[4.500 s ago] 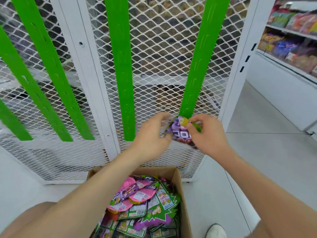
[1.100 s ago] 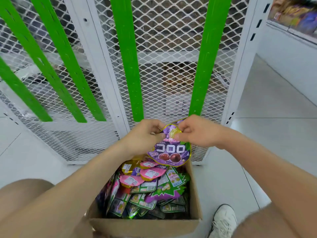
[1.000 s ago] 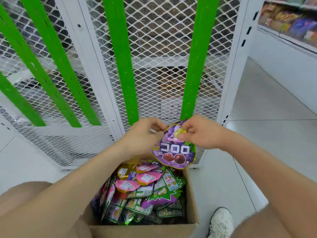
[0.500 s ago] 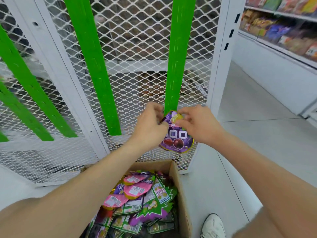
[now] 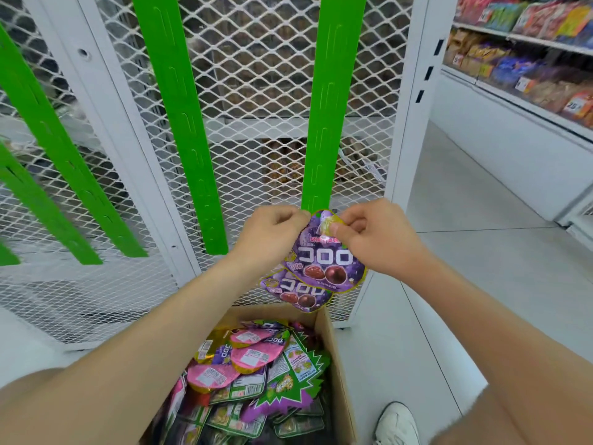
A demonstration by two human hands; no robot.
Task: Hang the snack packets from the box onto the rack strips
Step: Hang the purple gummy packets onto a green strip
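A purple snack packet (image 5: 324,261) hangs at the bottom end of the right green strip (image 5: 330,101). My right hand (image 5: 375,239) pinches its top edge. My left hand (image 5: 272,236) grips the packet's upper left edge beside the strip's end. A second purple packet (image 5: 298,293) shows just below and behind the first; what it hangs from is hidden. The cardboard box (image 5: 337,364) sits on the floor beneath my arms, full of pink, purple and green packets (image 5: 253,358).
Several other green strips, such as the middle one (image 5: 183,123), hang on the white mesh rack (image 5: 256,75). Store shelves (image 5: 526,59) with goods line the right wall. My white shoe (image 5: 398,423) stands on the grey floor beside the box.
Both hands carried the purple packet up from over the box to the bottom of the right strip. A second purple packet now shows below it.
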